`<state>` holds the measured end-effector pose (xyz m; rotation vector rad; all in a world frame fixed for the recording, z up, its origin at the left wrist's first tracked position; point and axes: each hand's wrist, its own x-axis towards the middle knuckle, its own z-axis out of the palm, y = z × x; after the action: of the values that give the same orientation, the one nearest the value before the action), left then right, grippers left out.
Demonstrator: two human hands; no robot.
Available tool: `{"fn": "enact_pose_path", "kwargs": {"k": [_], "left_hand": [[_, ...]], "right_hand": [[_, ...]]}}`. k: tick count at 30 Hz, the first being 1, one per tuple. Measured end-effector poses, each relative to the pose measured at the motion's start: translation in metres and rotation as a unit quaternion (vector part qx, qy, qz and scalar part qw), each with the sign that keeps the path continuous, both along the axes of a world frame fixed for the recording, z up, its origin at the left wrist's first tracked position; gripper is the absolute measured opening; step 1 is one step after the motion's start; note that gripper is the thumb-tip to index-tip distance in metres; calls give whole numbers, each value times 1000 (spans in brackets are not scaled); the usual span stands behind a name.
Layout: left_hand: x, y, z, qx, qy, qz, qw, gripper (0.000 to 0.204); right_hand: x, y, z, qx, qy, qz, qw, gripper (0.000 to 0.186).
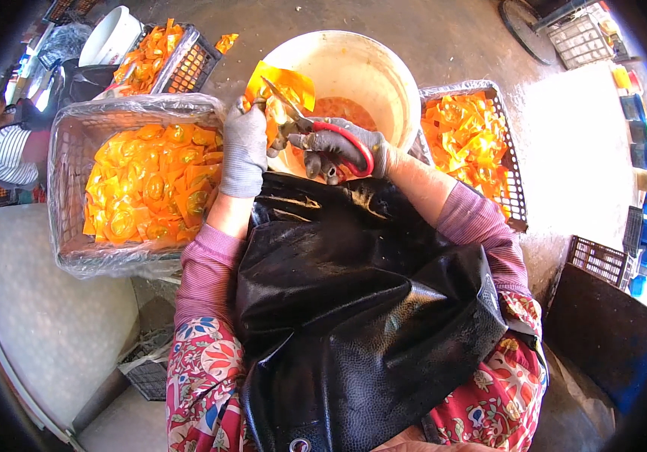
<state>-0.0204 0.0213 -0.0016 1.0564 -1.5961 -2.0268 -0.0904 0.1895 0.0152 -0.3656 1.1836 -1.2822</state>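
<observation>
A concrete floor [225,19] spreads behind the work, glaring white along the right [572,143]. A round white bucket [338,60] stands in front of the person, with reddish-orange contents [346,109] low inside. At its left sits a crate [67,166] lined with clear plastic and heaped with shiny orange packets [150,184]; at its right, a black lattice crate [515,196] holds more of them. A third crate [192,64], farther back on the left, is piled above its rim, next to a white tub [109,38].

Over the bucket's near left side, the gloved left hand [244,147] has its fingers closed on an orange packet [291,80]. The gloved right hand [346,143] curls its fingers around red-handled scissors [305,123], whose blades cross the packet; whether they cut it cannot be told.

A black apron [369,301] covers the lap up to the bucket's near edge. The flanking crates hem in both forearms, while bare floor opens beyond the bucket and past the right crate. Another person in a striped sleeve [15,158] is at far left.
</observation>
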Motion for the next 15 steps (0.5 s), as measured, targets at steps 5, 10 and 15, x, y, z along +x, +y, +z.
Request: {"fn": "enact_pose_path", "kwargs": {"k": [5, 10, 15], "left_hand": [[0, 11, 1, -479, -104, -36, 871, 17], [-2, 3, 0, -320, -44, -13, 946, 20], [-3, -1, 11, -62, -73, 61, 994, 21]], "right_hand": [[3, 4, -4, -44, -99, -10, 994, 39], [-1, 2, 4, -58, -80, -11, 995, 36], [-33, 7, -56, 29, 307, 57, 950, 32]]}}
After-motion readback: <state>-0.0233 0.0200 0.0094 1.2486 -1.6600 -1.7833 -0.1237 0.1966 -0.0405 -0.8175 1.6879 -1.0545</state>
